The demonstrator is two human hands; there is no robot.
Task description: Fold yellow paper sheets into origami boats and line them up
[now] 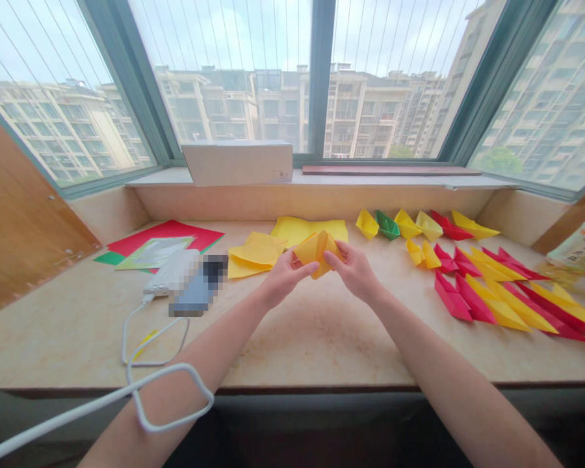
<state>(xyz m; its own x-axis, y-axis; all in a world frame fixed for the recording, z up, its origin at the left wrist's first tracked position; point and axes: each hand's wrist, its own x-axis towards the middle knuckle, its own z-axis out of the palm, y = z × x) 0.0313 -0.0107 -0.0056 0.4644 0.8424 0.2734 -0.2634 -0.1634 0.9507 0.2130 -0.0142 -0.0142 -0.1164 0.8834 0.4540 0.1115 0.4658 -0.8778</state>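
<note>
Between my two hands, a folded piece of yellow paper [316, 250] is held up above the counter. My left hand [288, 272] pinches its left side, thumb in front and fingers behind. On the other side my right hand [351, 266] grips the paper's right edge, its thumb pressed against the front. Behind the held paper lie a flat yellow sheet [292, 227] and, to the left, a creased stack of orange-yellow paper [253, 253]. How the folds run at the back of the held paper is hidden.
Yellow, green and red folded paper boats [408, 224] stand in rows at the right, near a bottle [580, 244]. Red sheets [160, 234], a white power bank [175, 273] and a blurred-out device [195, 292] lie left. A white cable [175, 370] crosses my left forearm.
</note>
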